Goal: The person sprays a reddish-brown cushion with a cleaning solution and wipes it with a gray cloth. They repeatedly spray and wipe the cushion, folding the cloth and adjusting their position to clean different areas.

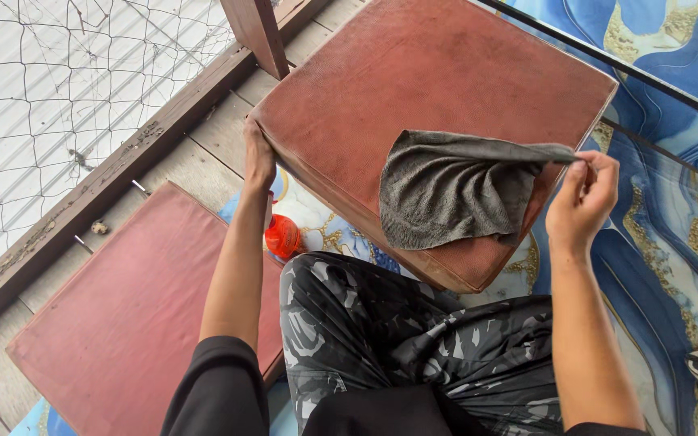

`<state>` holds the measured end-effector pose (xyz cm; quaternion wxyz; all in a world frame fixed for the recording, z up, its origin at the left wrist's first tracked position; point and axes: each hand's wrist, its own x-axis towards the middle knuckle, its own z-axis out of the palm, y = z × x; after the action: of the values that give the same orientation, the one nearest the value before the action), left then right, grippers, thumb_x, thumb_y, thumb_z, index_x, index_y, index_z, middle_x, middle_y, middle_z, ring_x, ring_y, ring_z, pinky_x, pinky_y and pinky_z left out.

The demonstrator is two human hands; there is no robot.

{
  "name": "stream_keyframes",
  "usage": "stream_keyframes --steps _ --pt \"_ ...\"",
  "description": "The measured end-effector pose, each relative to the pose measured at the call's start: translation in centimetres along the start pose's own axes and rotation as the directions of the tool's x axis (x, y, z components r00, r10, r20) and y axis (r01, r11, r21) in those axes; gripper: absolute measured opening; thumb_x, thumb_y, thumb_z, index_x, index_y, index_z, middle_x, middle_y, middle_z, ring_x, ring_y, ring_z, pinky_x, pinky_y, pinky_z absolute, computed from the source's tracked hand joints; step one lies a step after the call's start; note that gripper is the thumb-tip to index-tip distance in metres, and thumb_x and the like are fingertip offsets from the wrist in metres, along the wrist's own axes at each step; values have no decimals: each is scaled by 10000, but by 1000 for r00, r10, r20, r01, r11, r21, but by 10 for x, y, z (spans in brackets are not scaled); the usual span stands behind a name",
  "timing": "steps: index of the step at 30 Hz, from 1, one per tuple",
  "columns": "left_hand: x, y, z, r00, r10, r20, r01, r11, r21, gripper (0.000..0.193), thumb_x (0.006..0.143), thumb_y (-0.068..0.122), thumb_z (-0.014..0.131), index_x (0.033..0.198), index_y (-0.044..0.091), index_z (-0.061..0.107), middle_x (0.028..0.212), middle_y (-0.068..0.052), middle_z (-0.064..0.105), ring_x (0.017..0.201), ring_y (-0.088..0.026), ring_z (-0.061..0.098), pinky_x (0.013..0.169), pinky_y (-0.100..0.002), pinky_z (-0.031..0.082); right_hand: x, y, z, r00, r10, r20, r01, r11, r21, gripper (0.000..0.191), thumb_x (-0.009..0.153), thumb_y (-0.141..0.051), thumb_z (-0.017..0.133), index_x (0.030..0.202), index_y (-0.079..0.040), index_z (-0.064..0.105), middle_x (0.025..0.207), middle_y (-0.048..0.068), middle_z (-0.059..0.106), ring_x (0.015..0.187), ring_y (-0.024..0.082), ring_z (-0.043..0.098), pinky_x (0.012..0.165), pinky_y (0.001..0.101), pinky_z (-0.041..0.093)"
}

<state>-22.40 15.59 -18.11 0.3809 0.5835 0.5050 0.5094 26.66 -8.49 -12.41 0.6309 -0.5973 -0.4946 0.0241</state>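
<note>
Your left hand point(258, 157) grips the corner of the reddish-brown cushion point(414, 105), apparently steadying it. The grey cloth point(446, 194) lies draped across its front, and your right hand point(582, 202) pinches one corner, lifting it.

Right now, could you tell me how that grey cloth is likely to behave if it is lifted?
The grey cloth is probably floppy: it sags in folds from the right hand pinching its corner. It seems light, held by fingertips alone. Its nubby weave likely grips the red cushion rather than sliding.
</note>
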Motion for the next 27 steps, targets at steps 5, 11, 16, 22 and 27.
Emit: stream_keyframes --steps 5,11,16,22,27 --pt "2 13 7 984 -171 53 168 984 53 750 1022 573 94 1521 108 405 1538 -201 446 1438 -316 413 1143 -404 320 -27 26 19 995 -52 -82 57 996 62 82 1185 -34 527 1187 33 575 1149 16 537 891 66 515 844 227 449" --pt "6 34 12 1000 -24 16 18 957 288 813 1022 628 92 1472 94 508 1484 -215 556 1422 -356 474 1175 -417 321 -8 49 29 992 21 -121 13 962 273 118 1188 -87 505 1262 4 523 1176 39 616 1074 107 666 1004 273 582" --pt "-1 31 11 995 -92 -31 97 968 232 782 1034 631 213 1470 46 494 1443 -239 569 1373 -369 504 1132 -410 361 -4 49 27 993 -8 -114 15 998 64 124 1186 -91 519 1219 23 557 1117 40 561 956 100 587 840 242 484" --pt "-3 21 -6 990 -141 -9 138 952 273 806 1024 658 251 1446 25 518 1397 -234 609 1333 -340 564 1119 -396 390 -11 51 30 989 -37 -144 57 989 137 109 1184 -79 527 1230 16 558 1136 27 593 995 94 633 883 239 525" --pt "5 19 -2 991 -105 85 92 984 149 787 1035 646 275 1470 23 483 1442 -196 580 1374 -297 517 1140 -377 362 -6 59 28 985 105 -139 -91 990 104 80 1129 -44 566 1173 -3 620 973 -19 547 794 34 456 695 209 371"
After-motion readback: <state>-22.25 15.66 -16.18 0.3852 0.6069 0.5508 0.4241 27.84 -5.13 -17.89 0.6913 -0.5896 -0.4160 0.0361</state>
